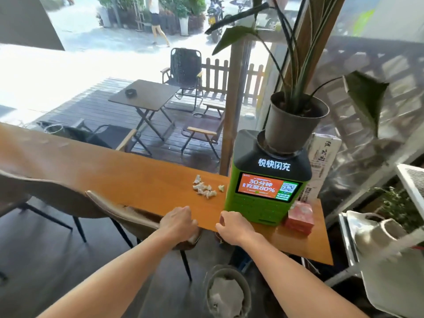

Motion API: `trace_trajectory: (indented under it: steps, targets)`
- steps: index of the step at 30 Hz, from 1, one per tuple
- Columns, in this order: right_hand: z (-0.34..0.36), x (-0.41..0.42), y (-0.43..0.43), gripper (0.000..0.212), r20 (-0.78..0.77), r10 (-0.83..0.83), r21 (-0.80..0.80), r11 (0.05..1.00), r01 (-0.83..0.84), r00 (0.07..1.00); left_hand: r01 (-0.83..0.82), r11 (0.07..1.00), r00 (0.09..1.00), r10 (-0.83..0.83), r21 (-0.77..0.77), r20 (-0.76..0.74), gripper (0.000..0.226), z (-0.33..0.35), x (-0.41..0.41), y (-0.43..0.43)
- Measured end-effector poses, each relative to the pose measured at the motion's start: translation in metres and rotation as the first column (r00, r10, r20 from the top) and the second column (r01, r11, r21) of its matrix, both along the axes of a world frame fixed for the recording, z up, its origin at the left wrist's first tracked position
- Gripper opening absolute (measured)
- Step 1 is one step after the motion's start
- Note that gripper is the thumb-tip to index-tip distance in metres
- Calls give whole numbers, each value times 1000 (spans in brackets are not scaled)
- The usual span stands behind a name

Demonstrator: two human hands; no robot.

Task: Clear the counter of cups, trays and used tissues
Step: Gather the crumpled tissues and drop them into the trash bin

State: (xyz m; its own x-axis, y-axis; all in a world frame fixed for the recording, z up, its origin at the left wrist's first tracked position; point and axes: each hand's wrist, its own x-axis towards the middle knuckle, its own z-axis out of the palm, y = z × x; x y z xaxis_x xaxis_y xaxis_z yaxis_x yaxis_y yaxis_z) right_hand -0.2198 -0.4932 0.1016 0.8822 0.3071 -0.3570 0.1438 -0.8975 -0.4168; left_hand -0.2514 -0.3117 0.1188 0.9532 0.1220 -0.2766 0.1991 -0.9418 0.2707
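Observation:
Several small white tissue scraps [205, 188] lie scattered on the orange wooden counter [128, 177], just left of a green charging station. My left hand [177, 222] and my right hand [234, 227] sit side by side at the counter's near edge, below the scraps. Both hands are knuckles up with the fingers curled in. Nothing shows in either hand, and the palms are hidden. No cups or trays appear on the counter.
The green charging station [268, 191] carries a potted plant [293, 125]; a red tissue box [299, 218] stands to its right. A grey bin [227, 292] with crumpled paper stands on the floor below. Brown chairs [68, 198] stand at the counter to the left.

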Motion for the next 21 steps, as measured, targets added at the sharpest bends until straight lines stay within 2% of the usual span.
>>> trace_trajectory:
  steps: [6, 12, 21]
  targets:
    - [-21, 43, 31, 27, 1, -63, 29, 998, 63, 998, 14, 1000, 999, -14, -3, -48, 23, -23, 51, 23]
    - [-55, 94, 69, 33, -58, -198, -1, 980, 198, 978, 151, 988, 984, -152, -15, -92, 20, -66, 126, 64]
    - [-109, 148, 118, 32, -194, -445, -159, 893, 420, 874, 328, 935, 917, -349, -131, -195, 15, -128, 220, 125]
